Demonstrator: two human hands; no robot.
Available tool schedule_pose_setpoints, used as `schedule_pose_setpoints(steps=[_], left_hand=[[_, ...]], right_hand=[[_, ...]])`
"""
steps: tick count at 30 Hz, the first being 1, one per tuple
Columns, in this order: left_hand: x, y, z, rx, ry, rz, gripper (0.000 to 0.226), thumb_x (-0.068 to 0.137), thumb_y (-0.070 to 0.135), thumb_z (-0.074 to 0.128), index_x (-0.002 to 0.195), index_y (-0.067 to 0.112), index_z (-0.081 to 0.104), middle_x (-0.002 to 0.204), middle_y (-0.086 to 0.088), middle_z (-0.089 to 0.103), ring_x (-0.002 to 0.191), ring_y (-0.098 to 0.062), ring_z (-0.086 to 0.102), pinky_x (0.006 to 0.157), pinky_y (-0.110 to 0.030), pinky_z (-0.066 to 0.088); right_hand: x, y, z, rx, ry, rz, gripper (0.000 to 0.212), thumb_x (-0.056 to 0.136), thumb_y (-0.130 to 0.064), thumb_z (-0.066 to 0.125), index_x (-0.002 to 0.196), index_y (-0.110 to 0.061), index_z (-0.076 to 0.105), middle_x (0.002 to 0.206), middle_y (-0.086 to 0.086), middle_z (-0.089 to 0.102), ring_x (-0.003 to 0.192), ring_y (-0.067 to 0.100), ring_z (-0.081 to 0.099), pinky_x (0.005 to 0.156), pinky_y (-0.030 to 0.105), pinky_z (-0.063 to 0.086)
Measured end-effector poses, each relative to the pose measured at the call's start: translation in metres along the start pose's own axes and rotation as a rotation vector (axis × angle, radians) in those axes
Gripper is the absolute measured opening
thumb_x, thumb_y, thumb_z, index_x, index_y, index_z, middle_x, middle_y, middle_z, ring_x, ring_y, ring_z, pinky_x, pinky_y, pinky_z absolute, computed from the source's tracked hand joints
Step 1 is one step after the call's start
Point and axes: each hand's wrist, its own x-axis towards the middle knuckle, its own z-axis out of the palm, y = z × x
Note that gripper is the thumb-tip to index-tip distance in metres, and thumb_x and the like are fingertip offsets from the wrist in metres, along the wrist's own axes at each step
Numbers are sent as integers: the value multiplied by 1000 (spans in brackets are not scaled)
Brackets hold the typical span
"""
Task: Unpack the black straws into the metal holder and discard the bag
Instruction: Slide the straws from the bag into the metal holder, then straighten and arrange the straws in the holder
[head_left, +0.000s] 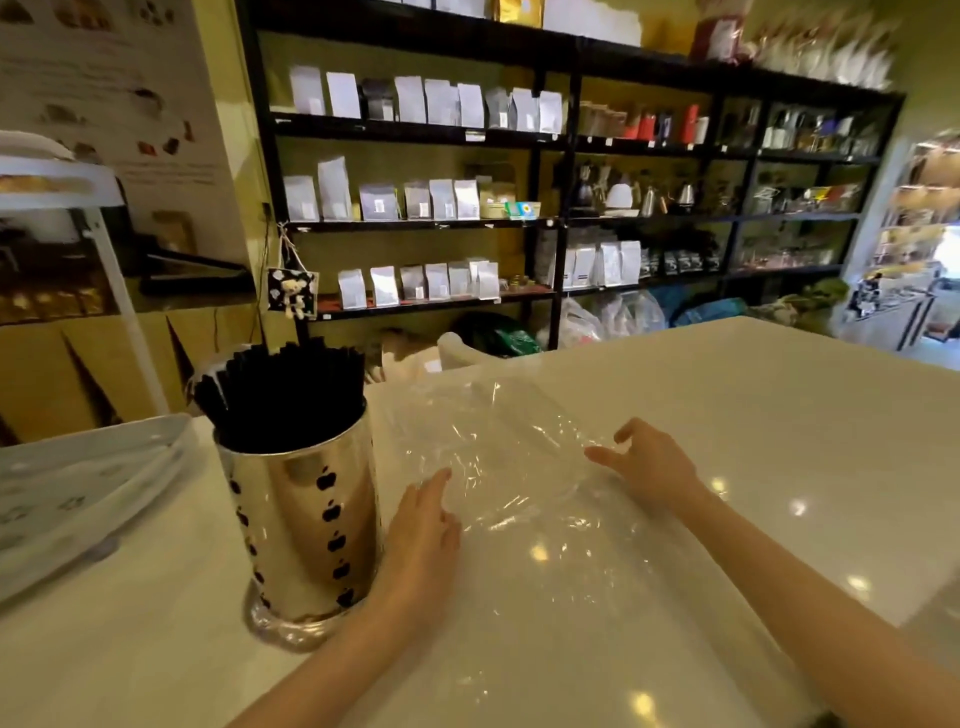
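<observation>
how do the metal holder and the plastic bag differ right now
The shiny perforated metal holder stands upright; the clear crumpled plastic bag lies flat. The holder is packed with black straws; the bag looks empty. The holder is opaque, the bag see-through. Both rest on the white counter.

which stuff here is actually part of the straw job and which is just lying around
Part of the job:
black straws, standing in the metal holder
clear plastic bag, empty on the counter
left hand and right hand, at the bag

Just lying about:
white tray
shelves of pouches
</observation>
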Motion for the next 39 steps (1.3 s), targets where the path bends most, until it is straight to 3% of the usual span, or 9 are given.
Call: schedule_pose_setpoints(steps=[3,7,12,16,21,25,29,33,39], left_hand=[[1,-9,5,140,-20,-9,56,87,10,48,136,25,25,152,-7,-1,139,-21,15,110,-26,20],[0,-11,7,269,9,-15,62,86,16,51,138,25,19,146,-8,-35,140,-26,-14,116,-38,6],[-1,-11,11,572,-102,99,33,93,19,30,125,19,40,153,-11,-13,138,-30,-23,113,-46,-5],[-1,-13,14,620,-102,89,27,93,18,27,110,16,48,154,-14,-5,139,-31,-18,112,-45,-6],[1,-16,11,551,-156,131,20,92,15,27,103,12,45,118,-8,46,117,-25,39,94,-32,31],[-5,-5,6,476,-272,50,42,95,33,20,125,10,37,149,-14,21,140,-28,12,113,-38,13],[-14,22,-15,389,-326,142,53,95,38,25,142,16,17,155,-5,2,142,-16,-1,113,-28,3],[-23,59,-64,253,-239,372,49,92,41,34,139,30,23,153,11,13,138,-3,9,104,-14,9],[-35,83,-154,137,191,577,40,82,45,43,122,39,45,127,25,45,119,11,37,99,-7,31]], right_hand=[[-9,3,20,-103,116,-26,51,83,-49,57,116,-12,46,97,11,65,89,29,59,68,32,37],[-11,2,28,-214,174,-56,41,86,-39,54,118,-13,49,108,9,63,103,29,56,74,33,39],[-7,10,37,-285,173,-319,25,89,-11,48,104,-16,67,112,9,62,107,30,47,79,34,36],[-8,12,35,-241,138,-406,27,87,-10,49,96,-19,72,105,4,69,98,27,51,74,30,34],[-9,11,36,-246,133,-407,24,87,-13,49,98,-20,70,105,3,68,97,28,56,79,35,38],[-6,2,32,-335,81,-364,26,88,-18,46,101,-21,68,106,5,66,102,28,55,83,36,39],[-7,-43,17,-306,16,-401,27,87,-18,49,110,-19,63,110,4,66,107,24,52,90,37,40],[-35,-128,-8,149,-54,-597,26,88,-21,55,114,-18,60,100,-1,64,96,14,55,83,28,42],[-75,-219,-39,587,-349,-720,48,85,-28,59,130,-19,46,118,-1,62,110,14,57,94,33,46]])
